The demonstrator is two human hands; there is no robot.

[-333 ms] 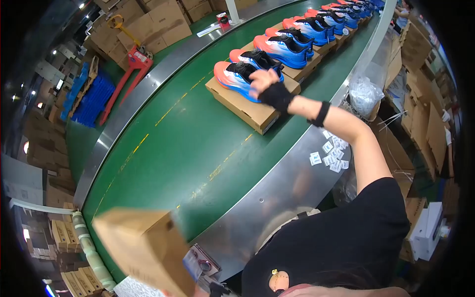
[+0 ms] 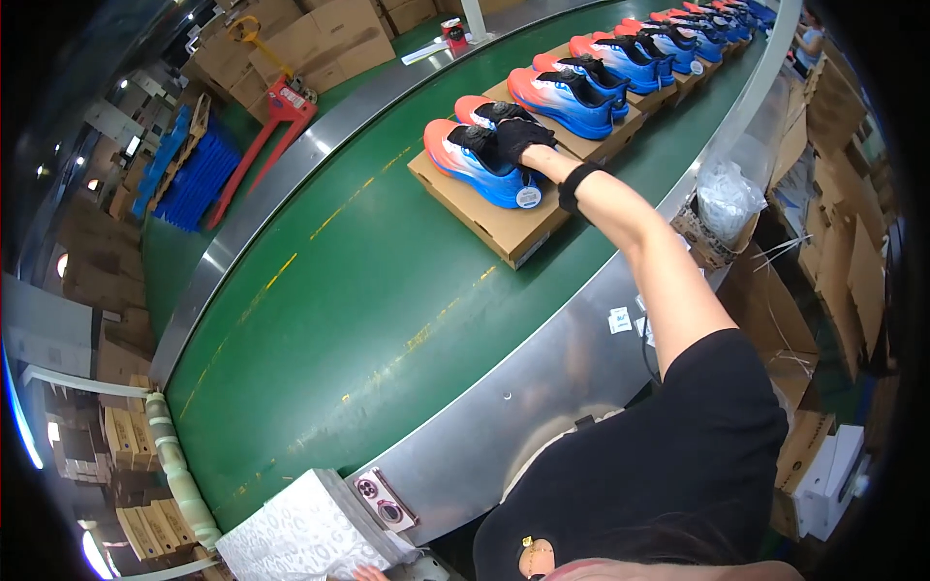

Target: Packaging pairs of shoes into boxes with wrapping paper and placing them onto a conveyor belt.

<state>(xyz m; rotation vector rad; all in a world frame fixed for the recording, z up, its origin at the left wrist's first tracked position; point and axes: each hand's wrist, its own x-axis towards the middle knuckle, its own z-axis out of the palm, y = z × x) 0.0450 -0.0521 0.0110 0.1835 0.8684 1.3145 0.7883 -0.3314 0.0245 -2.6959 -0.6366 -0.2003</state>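
My right hand (image 2: 526,142), in a black fingerless glove, is closed over the collars of a pair of running shoes (image 2: 481,167). Its fingertips are hidden against the dark linings. The shoes are orange, white and blue, one with a round tag, and rest on a brown shoebox (image 2: 484,215) on the green conveyor. At the bottom edge, the fingers of my left hand (image 2: 368,573) lie spread at a stack of white patterned wrapping paper (image 2: 305,528); the rest of that hand is out of sight.
More shoe pairs on boxes (image 2: 620,131) line the green conveyor belt (image 2: 358,310). A phone (image 2: 386,499) and small white labels (image 2: 620,321) lie on the metal edge. A bag-filled carton (image 2: 722,208) stands right; a red pallet jack (image 2: 284,107) is beyond the belt.
My right hand has come down onto the shoe collars. The brown box that was blurred at lower left is gone from view, and the paper stack shows there.
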